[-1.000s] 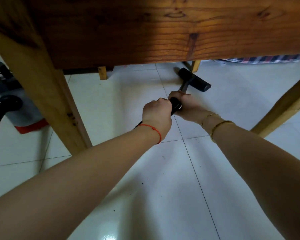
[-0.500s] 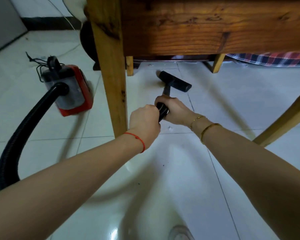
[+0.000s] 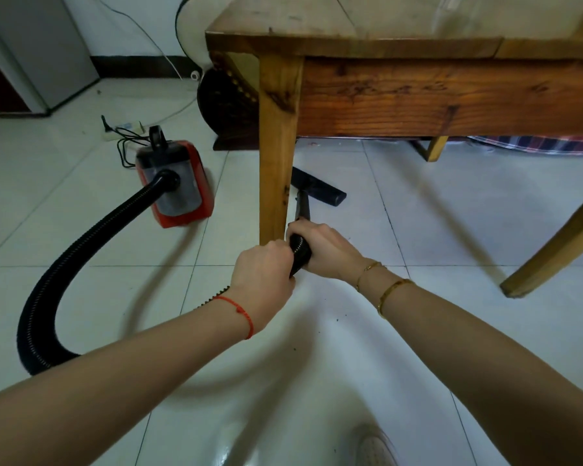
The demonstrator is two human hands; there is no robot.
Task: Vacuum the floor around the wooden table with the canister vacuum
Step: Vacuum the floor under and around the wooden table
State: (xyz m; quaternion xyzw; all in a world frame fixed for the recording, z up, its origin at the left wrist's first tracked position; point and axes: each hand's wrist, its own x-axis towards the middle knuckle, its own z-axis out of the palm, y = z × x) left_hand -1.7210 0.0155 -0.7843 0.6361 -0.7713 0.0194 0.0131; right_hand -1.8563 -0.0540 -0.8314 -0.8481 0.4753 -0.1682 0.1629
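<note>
No brand, label or writing can be read anywhere in this view.

The white tiled floor [image 3: 81, 203] fills most of the picture, with a few dark specks [image 3: 327, 319] lying near the arms. One wooden worktop [image 3: 401, 45] stands over it at upper right; three of its legs show: the near corner leg [image 3: 276, 156], a slanted leg [image 3: 552, 243] at the right edge, and a short far leg [image 3: 435, 148] seen under the apron. Behind the worktop's left corner stands a dark, studded piece of furniture [image 3: 226, 105], and a grey cabinet [image 3: 37, 52] is at upper left. A strip of plaid cloth [image 3: 546, 144] lies beyond the worktop.

One black ribbed hose [image 3: 81, 250] curves from under the left arm round to the one red canister vacuum [image 3: 179, 186], which sits on the floor left of the near leg, apart from it. Behind the canister a white power strip [image 3: 122, 129] lies with black cord plugged in, and a white cable [image 3: 169, 62] runs along the wall.

The black wand [image 3: 302, 206] passes just right of the near leg, which hides part of the floor nozzle [image 3: 320, 191]; the nozzle rests on the tile under the worktop's edge.

Both hands are close together, clamped on the hose handle [image 3: 300, 252]: the left hand [image 3: 266, 267], with a red string at the wrist, behind the right hand [image 3: 327, 250], whose wrist wears two gold bracelets. A shoe tip [image 3: 374, 449] shows at the bottom edge.
</note>
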